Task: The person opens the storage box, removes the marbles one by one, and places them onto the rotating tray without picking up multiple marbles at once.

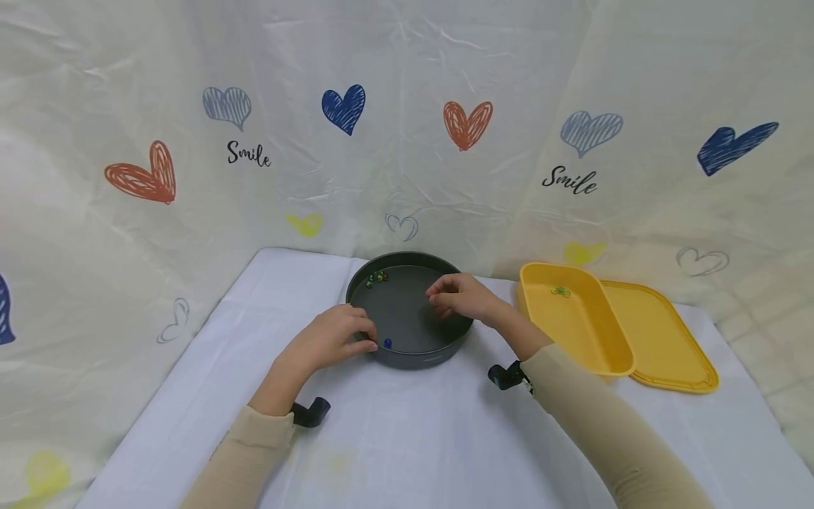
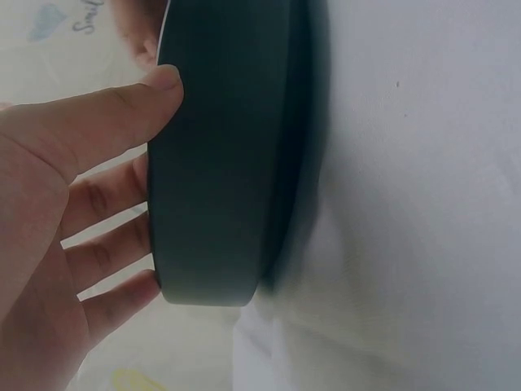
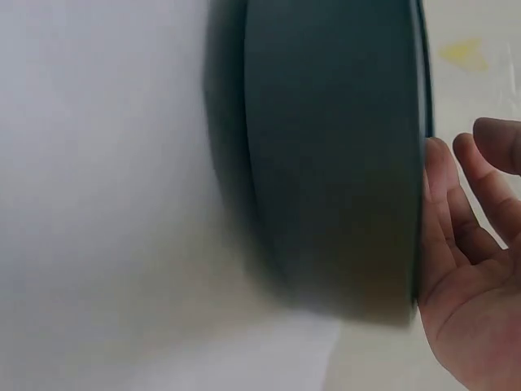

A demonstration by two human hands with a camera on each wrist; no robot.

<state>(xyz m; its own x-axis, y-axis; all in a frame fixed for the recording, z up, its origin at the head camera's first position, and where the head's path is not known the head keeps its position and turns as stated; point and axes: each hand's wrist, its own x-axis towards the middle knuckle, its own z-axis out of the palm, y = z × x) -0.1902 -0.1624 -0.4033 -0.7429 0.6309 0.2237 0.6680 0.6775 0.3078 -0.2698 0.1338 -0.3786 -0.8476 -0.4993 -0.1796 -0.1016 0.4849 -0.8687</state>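
Beige sleeves (image 1: pixel 604 442) reach in from the bottom of the frame, each with a small black device (image 1: pixel 311 412) at the wrist. Near the centre I see a dark round pan (image 1: pixel 407 304) on a white cloth (image 1: pixel 407 438). At its left edge the left hand (image 1: pixel 331 334) grips the rim, thumb against the outer wall and fingers over the inside. The right hand (image 1: pixel 467 297) is over the pan's right side, fingers loosely bent, a gap between thumb and fingertips, nothing visible in them. Some small green marbles (image 1: pixel 379 277) cluster in the pan's upper left; one blue marble (image 1: pixel 388 343) lies at its lower left, just beside the left thumb. Right of centre sits a yellow tub (image 1: pixel 585 329) with little green pieces (image 1: pixel 561 290) in its upper part, and a yellow lid (image 1: pixel 668 332) lies beside it, farther right
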